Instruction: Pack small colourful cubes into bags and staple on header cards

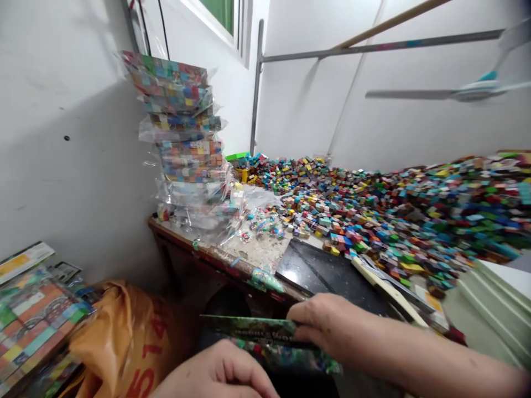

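Observation:
Low in the head view, my right hand (321,320) is closed on the right end of a dark green printed card (257,330), with pale lettering along it. Just under the card lies a shiny strip of multicoloured print (286,356); whether the two are one piece I cannot tell. My left hand (218,373) is at the bottom edge, below and left of the card, its fingers curled. The frame's lower edge cuts off its fingertips, so whatever it holds is hidden.
A bagged stack of colourful blocks (186,149) stands on the worn table (265,251). Small coloured boxes form a large heap (352,204) behind a black board (327,268). An orange bag (120,337) sits left; a fan (477,89) is upper right.

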### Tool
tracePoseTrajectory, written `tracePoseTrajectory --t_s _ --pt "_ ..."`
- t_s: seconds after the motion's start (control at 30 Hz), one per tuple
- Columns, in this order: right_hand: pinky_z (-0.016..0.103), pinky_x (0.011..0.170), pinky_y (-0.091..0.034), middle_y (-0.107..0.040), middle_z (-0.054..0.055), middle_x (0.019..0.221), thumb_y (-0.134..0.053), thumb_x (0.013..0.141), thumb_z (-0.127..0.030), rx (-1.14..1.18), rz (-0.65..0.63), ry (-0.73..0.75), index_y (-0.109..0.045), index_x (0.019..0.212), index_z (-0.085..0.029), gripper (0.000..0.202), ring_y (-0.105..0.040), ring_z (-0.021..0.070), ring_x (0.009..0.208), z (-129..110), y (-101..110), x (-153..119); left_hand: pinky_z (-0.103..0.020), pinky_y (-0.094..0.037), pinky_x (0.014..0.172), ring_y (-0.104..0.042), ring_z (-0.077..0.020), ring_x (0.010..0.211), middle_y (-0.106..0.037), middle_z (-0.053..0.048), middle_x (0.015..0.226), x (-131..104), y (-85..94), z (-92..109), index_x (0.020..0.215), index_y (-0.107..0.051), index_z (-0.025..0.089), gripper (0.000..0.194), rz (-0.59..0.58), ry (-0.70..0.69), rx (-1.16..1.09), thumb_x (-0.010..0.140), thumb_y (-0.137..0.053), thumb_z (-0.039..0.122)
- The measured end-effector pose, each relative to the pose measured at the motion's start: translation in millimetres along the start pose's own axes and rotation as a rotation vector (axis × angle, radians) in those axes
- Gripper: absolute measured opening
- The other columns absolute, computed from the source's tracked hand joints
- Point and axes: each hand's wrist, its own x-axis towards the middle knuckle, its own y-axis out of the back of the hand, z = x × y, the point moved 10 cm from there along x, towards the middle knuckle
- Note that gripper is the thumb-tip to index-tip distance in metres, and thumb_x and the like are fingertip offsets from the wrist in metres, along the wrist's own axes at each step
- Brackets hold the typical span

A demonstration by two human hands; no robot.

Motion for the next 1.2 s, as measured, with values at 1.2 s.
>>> tracePoseTrajectory --t_s 1.2 --pt "0.030 0.043 -0.046 -0.062 0.010 0.083 -0.049 0.070 -0.054 0.982 1.042 -1.105 -0.033 0.121 -0.012 0.068 -0.062 0.0247 0.070 240 -160 -240 -0.028 -0.038 0.065 -0.058 -0.0260 0.085 -0.065 -0.008 0.087 213 -46.0 109 0.091 -0.064 0.025 0.025 0.112 -0.335 1.277 0.074 -0.054 0.041"
